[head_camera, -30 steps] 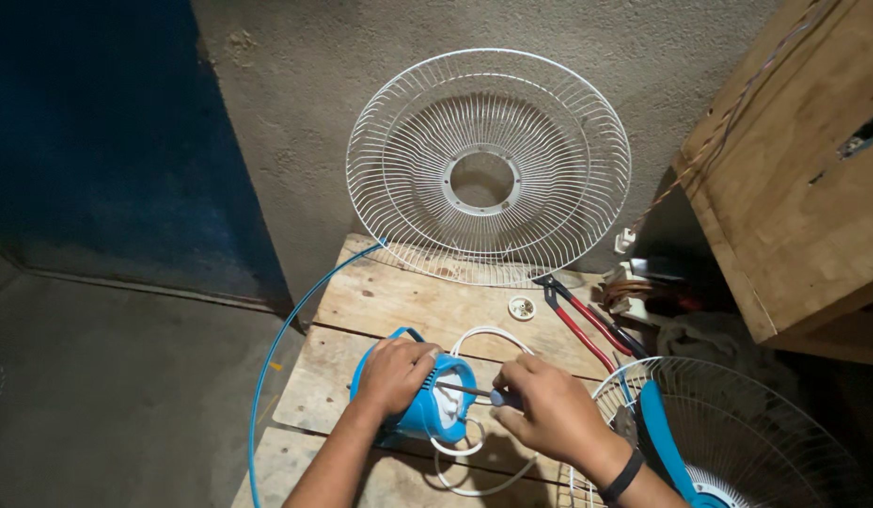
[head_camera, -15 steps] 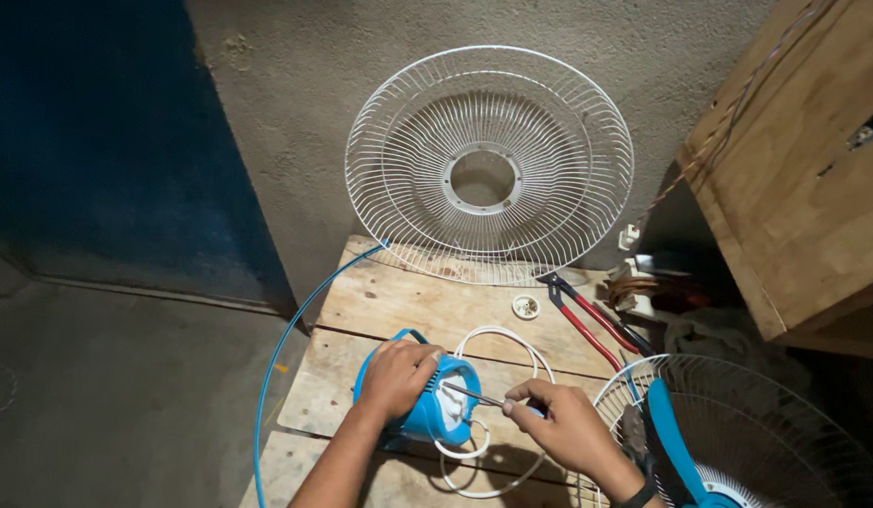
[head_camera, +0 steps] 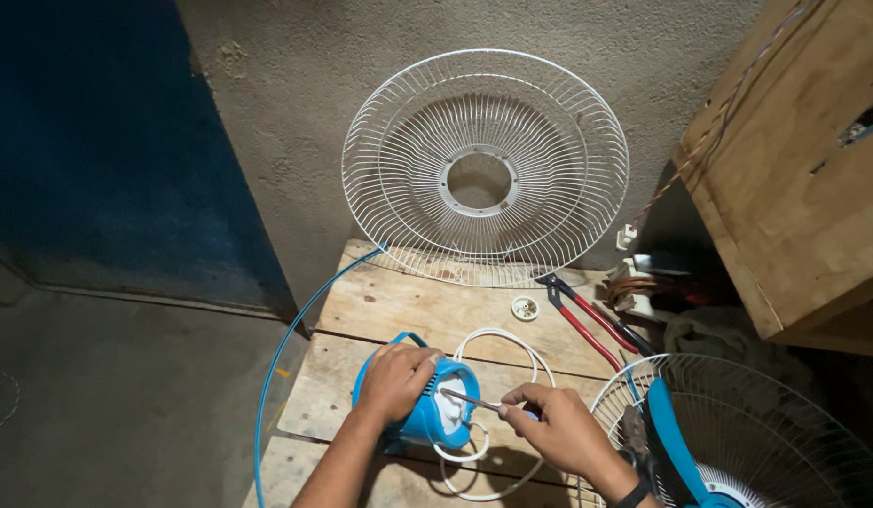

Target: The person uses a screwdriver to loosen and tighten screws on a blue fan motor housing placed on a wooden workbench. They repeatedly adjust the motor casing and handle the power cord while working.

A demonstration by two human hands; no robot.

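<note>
Here, left hand point(head_camera: 397, 379) clamped on blue fan motor housing point(head_camera: 427, 414), right hand point(head_camera: 554, 428) pinching thin screwdriver point(head_camera: 469, 399) at its white face.

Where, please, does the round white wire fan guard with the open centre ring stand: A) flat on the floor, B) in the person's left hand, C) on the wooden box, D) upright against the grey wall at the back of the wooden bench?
D: the round white wire fan guard stands upright on the wooden bench, leaning against the grey wall.
</note>
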